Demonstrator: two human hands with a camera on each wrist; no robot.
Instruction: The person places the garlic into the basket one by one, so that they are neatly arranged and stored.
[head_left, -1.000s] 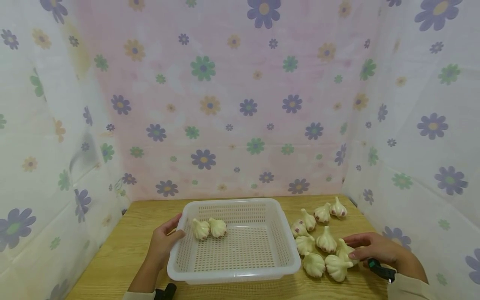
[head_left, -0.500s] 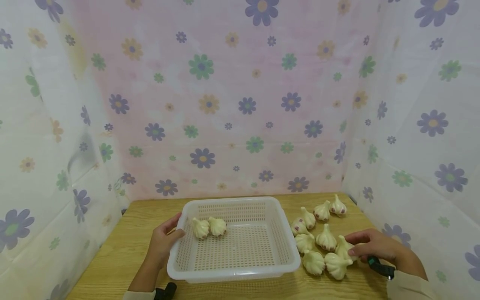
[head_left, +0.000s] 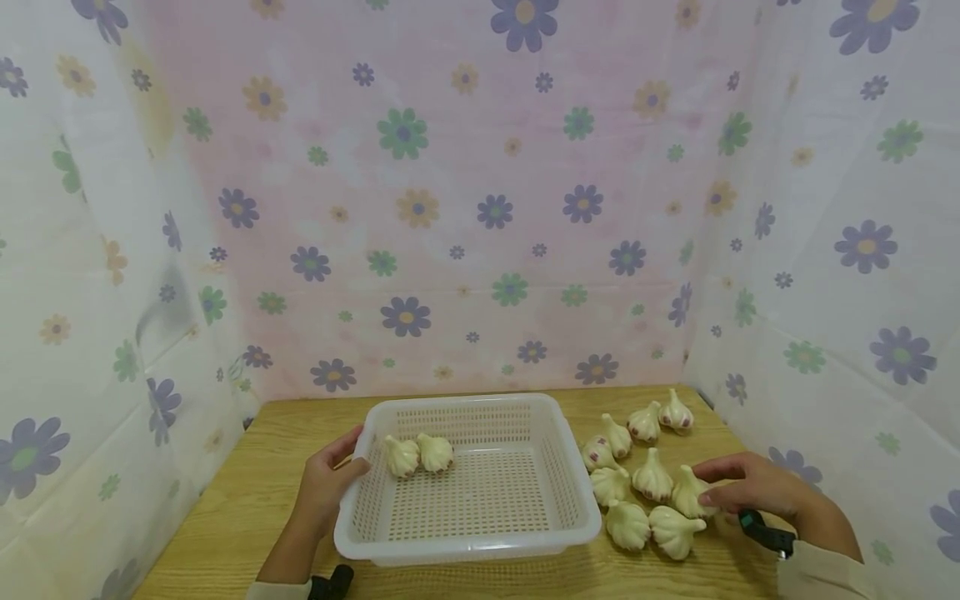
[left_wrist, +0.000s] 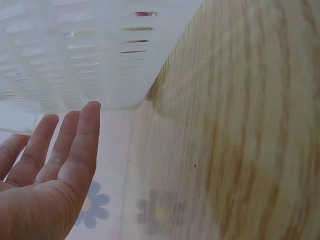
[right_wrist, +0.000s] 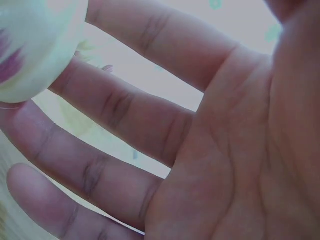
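A white plastic basket (head_left: 468, 547) with slotted walls stands on the wooden table, two garlic bulbs (head_left: 437, 454) inside at its back left. My left hand (head_left: 330, 479) holds its left rim, thumb over the edge; the left wrist view has the fingers (left_wrist: 87, 135) against the outer wall. To the right, my right hand (head_left: 761, 487) grips a garlic bulb (head_left: 686, 493) at the right side of a group, thumb in front and fingers behind. That bulb (right_wrist: 37, 45) shows close up at the fingertips in the right wrist view, only partly in frame.
Several more garlic bulbs (head_left: 652, 475) lie between the basket and my right hand, a row of them reaching toward the table's back right corner. Flower-printed cloth (head_left: 465, 250) hangs behind and at both sides of the wooden table (head_left: 247, 492).
My right hand has shifted slightly, and the garlic bulb at its fingertips has come a little away from the front bulb. The left hand and basket stay put.
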